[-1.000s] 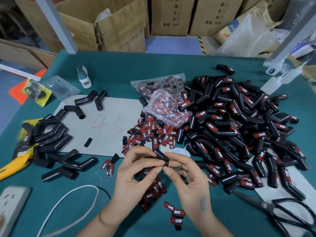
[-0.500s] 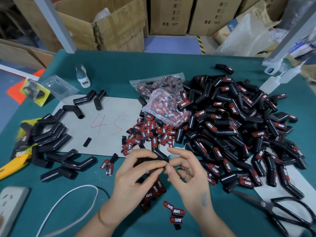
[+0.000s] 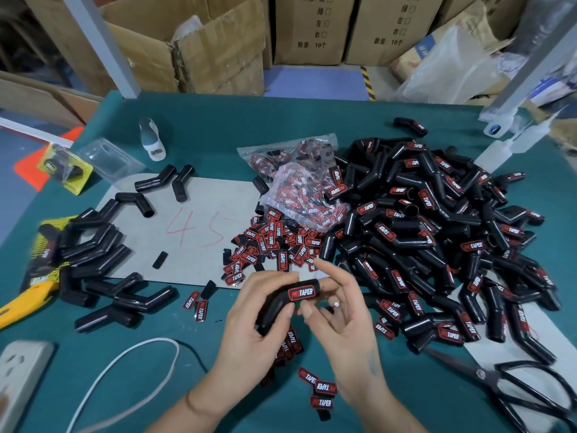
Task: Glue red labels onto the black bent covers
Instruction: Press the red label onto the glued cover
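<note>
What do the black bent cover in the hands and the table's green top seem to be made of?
The black bent cover, held in the left hand, looks like soft rubber or plastic: smooth, with dull glints along its curve. Its red label seems a glossy printed sticker. The table's green top looks like a matte mat or felt, showing no shine.

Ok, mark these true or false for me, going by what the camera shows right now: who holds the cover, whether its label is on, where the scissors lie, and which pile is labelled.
1. The left hand holds a black cover. True.
2. That cover has no label yet. False: a red label sits on it.
3. The right hand grips the scissors. False: they lie on the table, and its fingers are spread beside the cover.
4. The big pile of covers on the right carries red labels. True.
5. The covers on the left are mostly plain black. True.
</note>
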A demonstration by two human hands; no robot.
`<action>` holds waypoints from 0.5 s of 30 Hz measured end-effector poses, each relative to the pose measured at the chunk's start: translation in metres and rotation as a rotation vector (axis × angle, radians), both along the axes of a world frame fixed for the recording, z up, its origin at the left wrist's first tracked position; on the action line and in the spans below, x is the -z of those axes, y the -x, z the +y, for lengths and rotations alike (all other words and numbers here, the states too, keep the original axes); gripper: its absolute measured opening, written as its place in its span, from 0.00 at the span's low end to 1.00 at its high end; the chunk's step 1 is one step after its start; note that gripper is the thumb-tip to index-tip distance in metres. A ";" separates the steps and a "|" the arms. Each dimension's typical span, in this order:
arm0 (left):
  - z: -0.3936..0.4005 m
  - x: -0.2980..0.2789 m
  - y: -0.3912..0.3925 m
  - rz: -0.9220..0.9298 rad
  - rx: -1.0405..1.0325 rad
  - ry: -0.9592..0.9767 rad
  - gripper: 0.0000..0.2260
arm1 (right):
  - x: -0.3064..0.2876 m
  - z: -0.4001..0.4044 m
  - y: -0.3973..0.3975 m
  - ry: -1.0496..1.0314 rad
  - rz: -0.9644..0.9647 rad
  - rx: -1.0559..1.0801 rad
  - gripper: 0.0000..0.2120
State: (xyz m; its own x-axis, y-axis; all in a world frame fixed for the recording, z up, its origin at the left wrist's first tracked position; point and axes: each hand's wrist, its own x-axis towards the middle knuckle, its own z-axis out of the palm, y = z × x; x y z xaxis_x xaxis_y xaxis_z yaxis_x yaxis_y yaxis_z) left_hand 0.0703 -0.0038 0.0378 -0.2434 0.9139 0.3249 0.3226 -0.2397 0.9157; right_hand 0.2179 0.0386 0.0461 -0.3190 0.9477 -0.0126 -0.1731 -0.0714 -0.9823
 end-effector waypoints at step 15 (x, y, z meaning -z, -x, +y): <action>-0.005 0.000 -0.013 -0.125 -0.104 -0.121 0.23 | 0.009 -0.009 0.004 0.006 0.100 -0.040 0.30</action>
